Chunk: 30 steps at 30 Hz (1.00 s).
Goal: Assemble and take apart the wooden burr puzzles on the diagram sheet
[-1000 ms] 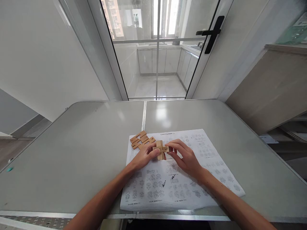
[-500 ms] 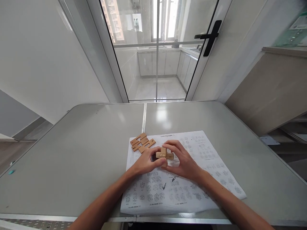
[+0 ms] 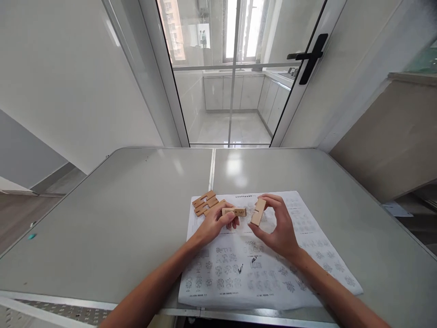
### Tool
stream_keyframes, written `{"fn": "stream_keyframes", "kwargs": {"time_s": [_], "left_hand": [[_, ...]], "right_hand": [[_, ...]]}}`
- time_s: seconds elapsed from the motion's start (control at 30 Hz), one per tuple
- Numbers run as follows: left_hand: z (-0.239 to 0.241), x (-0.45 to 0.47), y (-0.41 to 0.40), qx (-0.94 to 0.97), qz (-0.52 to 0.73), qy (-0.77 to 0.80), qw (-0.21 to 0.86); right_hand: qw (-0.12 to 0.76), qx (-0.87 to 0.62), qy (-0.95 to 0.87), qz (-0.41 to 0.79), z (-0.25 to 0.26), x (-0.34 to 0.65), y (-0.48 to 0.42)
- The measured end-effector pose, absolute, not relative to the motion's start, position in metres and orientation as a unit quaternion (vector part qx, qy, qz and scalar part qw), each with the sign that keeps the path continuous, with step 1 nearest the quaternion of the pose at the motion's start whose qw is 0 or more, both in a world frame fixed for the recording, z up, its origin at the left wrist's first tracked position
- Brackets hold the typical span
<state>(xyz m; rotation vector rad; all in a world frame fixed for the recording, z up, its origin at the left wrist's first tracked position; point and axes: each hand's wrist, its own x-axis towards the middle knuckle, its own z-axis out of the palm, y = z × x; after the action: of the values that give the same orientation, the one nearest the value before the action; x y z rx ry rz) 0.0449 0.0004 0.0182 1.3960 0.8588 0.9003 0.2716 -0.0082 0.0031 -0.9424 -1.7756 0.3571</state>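
My left hand [image 3: 215,223] is closed around a light wooden puzzle piece [image 3: 239,212], held level above the printed sheet, with a dark mark near its right end. A second wooden puzzle piece [image 3: 258,212] is pinched between the thumb and fingers of my right hand [image 3: 278,228]; it is tilted and shows a small notch on its left edge. A gap separates the two held pieces. Behind my left hand lie several flat, notched wooden pieces [image 3: 205,203], partly hidden by that hand. Beneath both hands is the white sheet [image 3: 235,291] covered in small line drawings.
The grey table [image 3: 136,218] has a metal seam [image 3: 212,171] running down its middle. Beyond its far edge stands a glass door [image 3: 218,105] with a black handle [image 3: 312,57]. A small teal object [image 3: 32,236] is near the left edge.
The two wooden pieces, crossed together between both hands before, are now apart. My right hand has moved right with one piece, while my left keeps the other. The camera view has shifted slightly.
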Motion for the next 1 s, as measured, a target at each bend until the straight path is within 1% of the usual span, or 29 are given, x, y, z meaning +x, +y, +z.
{"fn": "stream_keyframes", "kwargs": {"time_s": [0.13,0.33,0.43,0.6,0.8,1.0], "left_hand": [[0.019,0.048,-0.003,0.577,0.408,0.375,0.600],[0.013,0.049,-0.003,0.540,0.425,0.402,0.604],[0.009,0.050,-0.003,0.538,0.428,0.408,0.600],[0.010,0.051,-0.004,0.538,0.426,0.414,0.599],[0.011,0.052,-0.003,0.559,0.425,0.412,0.581],[0.013,0.053,-0.008,0.636,0.396,0.405,0.524]], "right_hand": [[0.504,-0.462,-0.714,0.149,-0.011,0.271,0.001],[0.403,-0.511,-0.739,0.175,-0.032,0.269,0.004],[0.377,-0.515,-0.752,0.166,-0.035,0.269,0.003],[0.386,-0.498,-0.749,0.204,-0.025,0.269,0.002],[0.458,-0.437,-0.729,0.260,-0.006,0.272,0.001],[0.451,-0.395,-0.746,0.289,-0.007,0.273,0.001]]}}
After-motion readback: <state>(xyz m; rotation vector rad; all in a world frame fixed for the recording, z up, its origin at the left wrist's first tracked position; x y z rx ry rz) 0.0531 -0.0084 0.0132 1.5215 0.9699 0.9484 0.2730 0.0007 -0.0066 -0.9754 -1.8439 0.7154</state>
